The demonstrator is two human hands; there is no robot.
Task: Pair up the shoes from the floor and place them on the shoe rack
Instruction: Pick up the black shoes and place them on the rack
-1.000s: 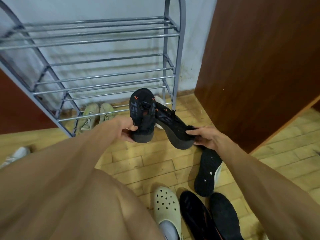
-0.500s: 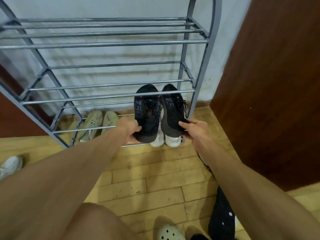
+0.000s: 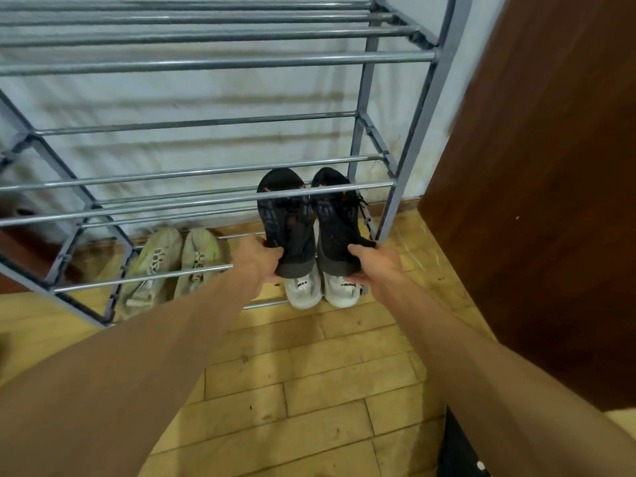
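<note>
Floor: under my forearms are the yellow wooden floor tiles (image 3: 309,390); at the lower right corner, behind my right arm, a dark shoe with white dots (image 3: 461,452) lies not yet sorted, only partly seen.

My left hand (image 3: 258,258): fingers curled around the heel of the left black shoe (image 3: 287,222); the thumb lies on top of the heel, the other fingers are under it and I cannot see them.

My right hand (image 3: 373,265): closed in the same way on the heel of the right black shoe (image 3: 335,220); thumb above, fingers below and hidden.

Black pair: side by side and touching, toes pointing away from my fingers, tilted up and passing under the front bar of the second shelf of the shoe rack (image 3: 389,208); I judge they are not yet set down.

Handling: they look light, with soft knitted top and stiffer sole; the heel is the firm part to hold; the loose laces beside my right fingers may catch on a bar.

Just below my fingers: a white pair (image 3: 323,290) stands on the lowest shelf; to the left of my left hand a pale green pair (image 3: 172,266) is on the same shelf.

Beyond the fingertips: the upper shelves carry nothing, and behind them is the light wall (image 3: 192,94); to the right of my right hand is a brown door (image 3: 543,166).
</note>
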